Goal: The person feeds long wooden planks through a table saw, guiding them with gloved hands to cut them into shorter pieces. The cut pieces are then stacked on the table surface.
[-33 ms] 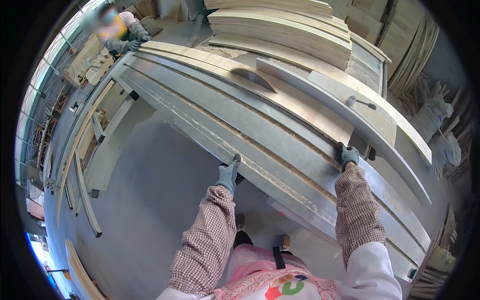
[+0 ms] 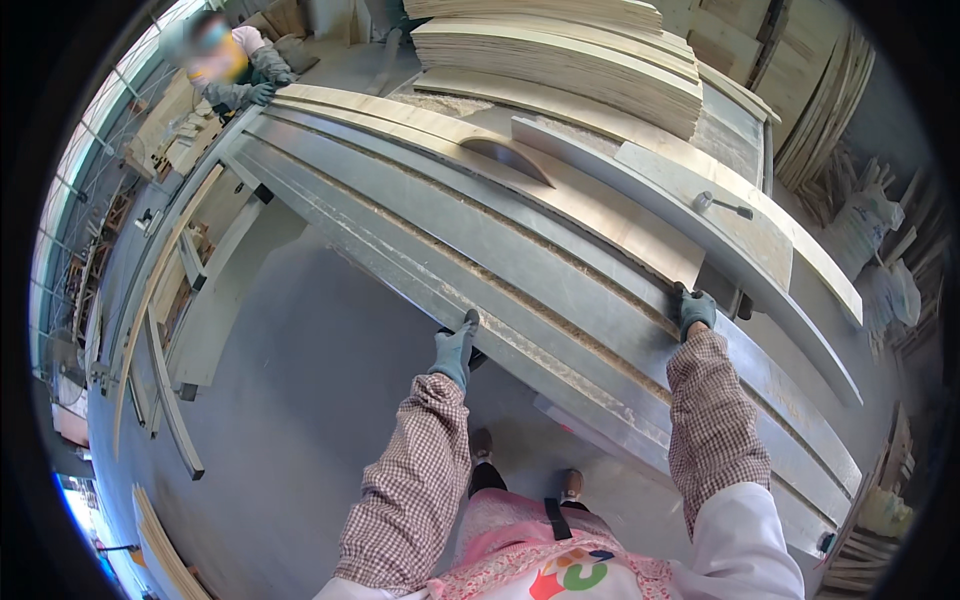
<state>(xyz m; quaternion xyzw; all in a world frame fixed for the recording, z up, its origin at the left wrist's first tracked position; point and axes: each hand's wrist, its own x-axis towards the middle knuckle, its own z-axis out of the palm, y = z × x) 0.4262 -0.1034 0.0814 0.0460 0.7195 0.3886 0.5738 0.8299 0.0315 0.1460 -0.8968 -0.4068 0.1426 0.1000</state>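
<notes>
A long pale wooden board (image 2: 610,222) lies along the metal saw table (image 2: 400,235), against a dark round saw blade (image 2: 508,162) that stands up at its middle. My right hand (image 2: 696,310), in a grey-green glove, is closed at the board's near right end, fingertips touching its corner. Gloved likewise, my left hand (image 2: 456,350) grips the table's near edge with its thumb on top; its other fingers are hidden below. At the board's far left end, a co-worker's gloved hand (image 2: 262,93) rests by the wood.
A metal fence (image 2: 690,215) runs behind the board, with a clamp knob (image 2: 703,201) beyond it. Stacked boards (image 2: 560,70) stand at the back. Sawdust fills the table's grooves. A metal frame (image 2: 170,390) juts out at left; white sacks (image 2: 865,230) sit at far right.
</notes>
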